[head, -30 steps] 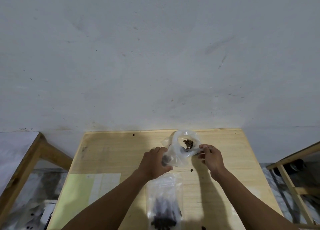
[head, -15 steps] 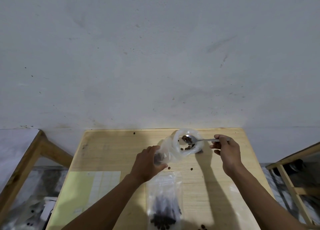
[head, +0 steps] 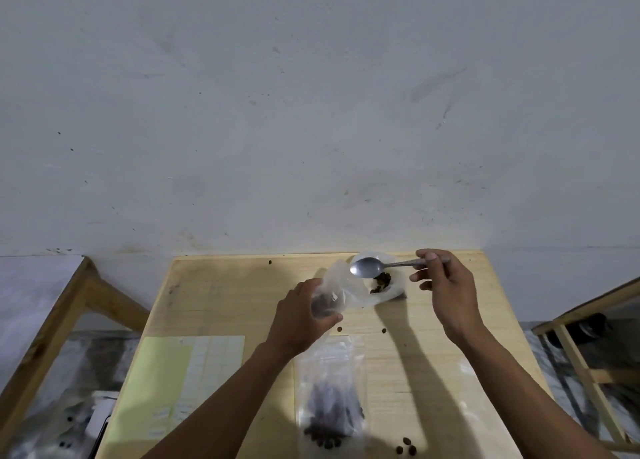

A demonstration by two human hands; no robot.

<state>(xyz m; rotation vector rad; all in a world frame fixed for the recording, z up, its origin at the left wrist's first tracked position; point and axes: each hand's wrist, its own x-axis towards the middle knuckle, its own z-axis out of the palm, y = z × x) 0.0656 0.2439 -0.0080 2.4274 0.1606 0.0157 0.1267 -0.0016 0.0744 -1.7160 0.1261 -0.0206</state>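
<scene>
My left hand [head: 303, 315] grips a small clear plastic bag [head: 334, 290] with dark beans at its bottom, its mouth turned up and to the right. My right hand [head: 445, 285] pinches the handle of a metal spoon [head: 367, 267], whose empty bowl hovers over a small white bowl [head: 394, 287] holding brown beans [head: 381, 282] at the far edge of the wooden table [head: 225, 296]. The spoon's bowl sits just right of the bag's mouth.
A second clear bag of dark beans [head: 330, 399] lies flat near me. Loose beans [head: 406, 447] are scattered on the table. A yellow-green sheet with labels [head: 173, 379] lies at left. Wooden frames stand at both sides [head: 52, 327] [head: 588, 347]. A grey wall is behind.
My right hand moved right and lifted the spoon out of the bowl, now empty and level above it. My left hand shifted the bag slightly left and down.
</scene>
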